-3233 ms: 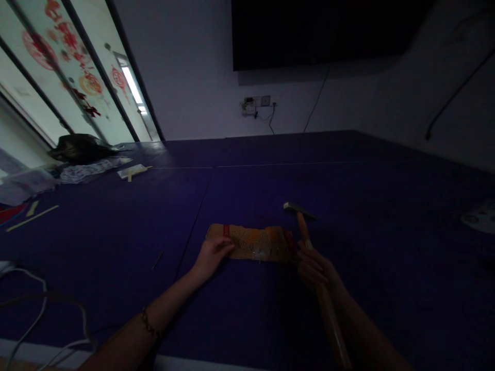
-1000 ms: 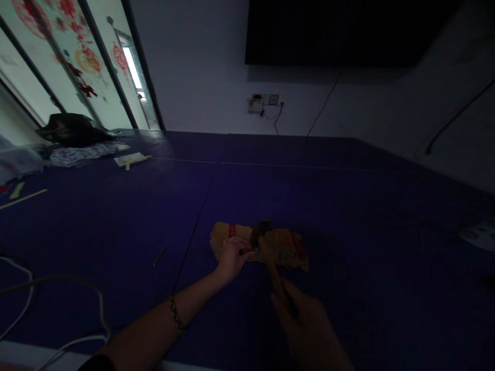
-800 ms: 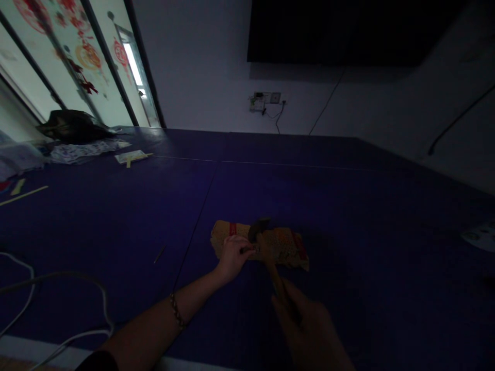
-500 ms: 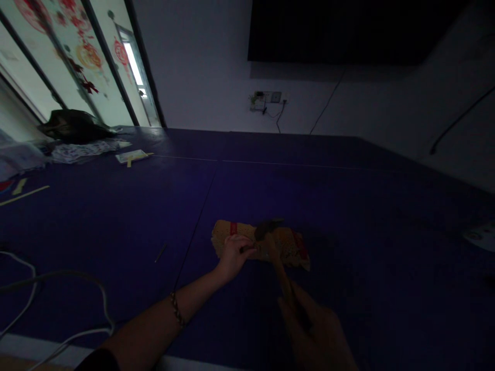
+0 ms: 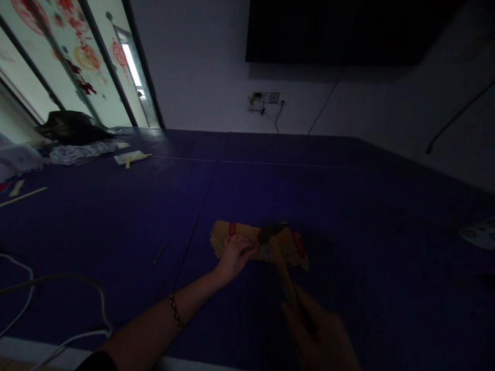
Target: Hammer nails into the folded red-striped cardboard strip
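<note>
A worn tan board [image 5: 219,235] with red bands and many small holes lies on the dark blue table. My left hand [image 5: 233,257] rests at the board's near edge with thumb and fingers pinched together; whatever sits between the fingertips is too small and dark to make out. In my right hand [image 5: 317,330] is a hammer [image 5: 282,268], gripped by its wooden handle. The dark hammer head is over the middle of the board, just right of my left fingertips. Whether the head touches the board is not clear.
A thin dark stick [image 5: 160,253] lies left of the board. Pale cables [image 5: 58,278] loop at the near left. A black bag [image 5: 73,126], papers and yellow strips lie at the far left. A white object [image 5: 478,234] is at the right. A wall screen [image 5: 340,31] hangs above.
The hammer head has shifted slightly right and down over the board, with my right hand moving a little right. My left hand stays pinched at the same spot on the board.
</note>
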`<action>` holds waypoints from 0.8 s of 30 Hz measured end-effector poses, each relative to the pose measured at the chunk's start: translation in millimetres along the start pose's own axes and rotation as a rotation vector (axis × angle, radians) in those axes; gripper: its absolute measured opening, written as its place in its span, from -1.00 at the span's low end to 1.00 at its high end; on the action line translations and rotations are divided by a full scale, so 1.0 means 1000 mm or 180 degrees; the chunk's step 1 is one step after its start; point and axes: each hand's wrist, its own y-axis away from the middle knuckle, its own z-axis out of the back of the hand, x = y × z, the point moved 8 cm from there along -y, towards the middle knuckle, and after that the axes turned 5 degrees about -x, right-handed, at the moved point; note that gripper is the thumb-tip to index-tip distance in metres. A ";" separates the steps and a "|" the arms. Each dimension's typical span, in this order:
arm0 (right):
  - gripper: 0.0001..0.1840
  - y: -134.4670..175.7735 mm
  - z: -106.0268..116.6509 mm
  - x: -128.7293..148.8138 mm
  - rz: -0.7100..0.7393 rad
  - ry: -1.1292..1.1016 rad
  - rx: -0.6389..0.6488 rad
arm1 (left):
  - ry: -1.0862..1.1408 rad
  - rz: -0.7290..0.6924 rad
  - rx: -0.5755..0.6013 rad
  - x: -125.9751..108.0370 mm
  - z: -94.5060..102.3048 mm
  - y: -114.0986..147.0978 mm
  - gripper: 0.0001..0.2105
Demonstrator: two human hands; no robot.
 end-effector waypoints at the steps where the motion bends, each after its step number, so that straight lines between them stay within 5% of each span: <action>1: -0.53 0.000 0.000 0.000 -0.0021 0.0026 0.0018 | 0.0006 0.0006 -0.0011 0.000 0.001 0.000 -0.96; 16: -0.54 0.002 0.006 0.008 0.0060 0.0028 -0.0413 | 0.0003 0.0061 -0.0195 0.007 0.002 -0.002 -0.95; 24: -0.50 0.003 0.004 0.007 -0.0032 0.0042 -0.0305 | -0.0050 0.0075 -0.0246 0.008 0.002 -0.003 -0.94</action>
